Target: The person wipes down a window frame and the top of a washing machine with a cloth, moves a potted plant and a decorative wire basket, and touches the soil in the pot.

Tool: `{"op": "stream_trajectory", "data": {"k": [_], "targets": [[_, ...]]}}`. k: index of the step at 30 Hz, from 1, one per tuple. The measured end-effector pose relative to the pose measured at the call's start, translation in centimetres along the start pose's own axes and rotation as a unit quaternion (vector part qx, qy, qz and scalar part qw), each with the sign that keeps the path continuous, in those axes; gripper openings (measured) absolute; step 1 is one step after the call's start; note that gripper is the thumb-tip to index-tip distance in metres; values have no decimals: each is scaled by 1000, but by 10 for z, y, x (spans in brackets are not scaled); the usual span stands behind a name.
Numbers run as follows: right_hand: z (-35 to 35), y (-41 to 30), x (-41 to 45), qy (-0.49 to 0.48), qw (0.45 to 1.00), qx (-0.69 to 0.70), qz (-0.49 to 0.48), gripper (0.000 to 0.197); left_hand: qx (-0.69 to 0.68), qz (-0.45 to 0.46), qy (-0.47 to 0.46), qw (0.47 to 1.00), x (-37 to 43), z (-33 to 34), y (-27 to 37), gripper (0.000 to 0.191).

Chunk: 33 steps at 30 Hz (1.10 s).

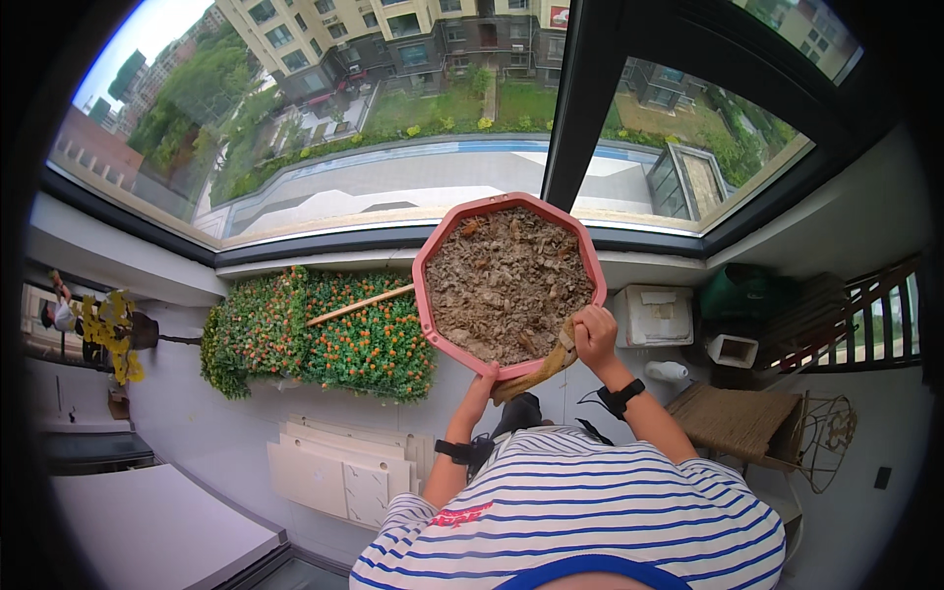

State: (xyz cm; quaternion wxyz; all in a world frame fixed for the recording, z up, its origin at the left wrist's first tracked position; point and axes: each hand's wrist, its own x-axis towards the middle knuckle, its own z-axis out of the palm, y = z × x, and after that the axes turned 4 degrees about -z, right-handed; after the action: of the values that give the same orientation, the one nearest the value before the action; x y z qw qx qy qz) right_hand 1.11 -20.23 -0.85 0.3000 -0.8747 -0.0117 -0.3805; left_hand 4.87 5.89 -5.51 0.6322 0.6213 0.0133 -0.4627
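Observation:
An octagonal pinkish-red plastic planter (pixel 417 295), filled with dry, crumbly grey-brown soil (pixel 509 280), is in front of me near the window. Bits of dead plant matter show on the soil's surface. My left hand (pixel 483 387) grips the near rim, thumb on top and the fingers mostly hidden below. At the near right corner, my right hand (pixel 596 335) is closed on a tan cloth-like band (pixel 542 372) that lies along the outside of the rim. Whether this hand also holds the rim itself, I cannot tell.
Artificial flowering hedge mats (pixel 369 343) lie left, with a wooden stick (pixel 361 304) across them. Pale boards (pixel 339 464) lean near my left arm. To the right are a white foam box (pixel 656 316), a white bottle (pixel 666 370) and a woven seat (pixel 737 420). A window frame (pixel 324 247) stands ahead.

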Motion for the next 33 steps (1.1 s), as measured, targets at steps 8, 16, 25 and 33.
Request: {"op": "stream_trajectory", "data": {"k": [8, 16, 25, 33], "targets": [[4, -5, 3, 5, 1000, 7, 16, 9, 18, 8, -90, 996, 16, -14, -2, 58], [-1, 1, 5, -33, 999, 11, 4, 7, -15, 33, -58, 998, 15, -4, -11, 65], [-12, 14, 23, -169, 976, 36, -131, 3, -126, 61, 112, 984, 10, 24, -18, 63], [-9, 36, 50, -357, 883, 172, -251, 11, -141, 118, 429, 885, 6, 81, 2, 52]]}}
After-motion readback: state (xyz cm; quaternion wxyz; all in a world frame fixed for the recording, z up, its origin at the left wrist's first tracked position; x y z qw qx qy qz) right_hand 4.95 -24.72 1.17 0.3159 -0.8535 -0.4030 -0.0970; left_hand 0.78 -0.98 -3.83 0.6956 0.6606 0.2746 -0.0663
